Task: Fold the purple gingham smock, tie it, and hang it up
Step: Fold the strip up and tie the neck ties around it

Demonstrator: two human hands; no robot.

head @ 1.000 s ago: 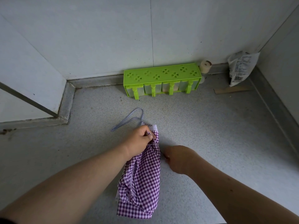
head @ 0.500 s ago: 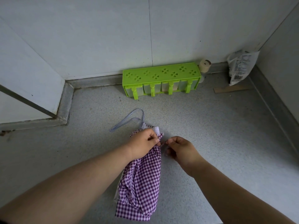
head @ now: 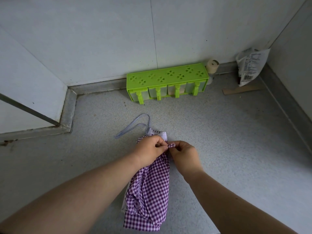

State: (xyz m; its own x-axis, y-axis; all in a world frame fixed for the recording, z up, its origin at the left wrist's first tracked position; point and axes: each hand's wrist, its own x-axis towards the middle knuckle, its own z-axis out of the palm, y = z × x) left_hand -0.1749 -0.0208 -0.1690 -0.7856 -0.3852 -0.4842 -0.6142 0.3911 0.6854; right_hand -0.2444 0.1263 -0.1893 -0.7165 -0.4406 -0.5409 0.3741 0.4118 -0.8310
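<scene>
1. Both hands are meeting at the top of the purple gingham smock [head: 150,191]; your left hand [head: 149,150] is gripping the bunched upper edge of the cloth with curled fingers.
2. Your right hand [head: 184,153] is pinching a narrow gingham strap end [head: 171,146] between thumb and fingertips, just beside the left hand's fingers.
3. You are holding the smock gathered into a long, loose bundle that is lying on a grey speckled counter [head: 219,141], running from your hands back toward your body.
4. A pale blue-grey tie [head: 133,127] is trailing from the smock's top edge, looping away across the counter to the left, free of both hands.
5. You are working with thin, soft, light fabric by the look of it: it is creasing and slumping wherever it is not held, so it will likely spread open if you let go.
6. Judging by the grip, you are starting the tying step; take hold of the straps near where they join the cloth, keeping the bundle pinched so the folds are not slipping.
7. A green spice rack [head: 167,80] is standing against the back wall, well apart from the smock, and a crumpled printed bag [head: 251,66] is leaning in the far right corner.
</scene>
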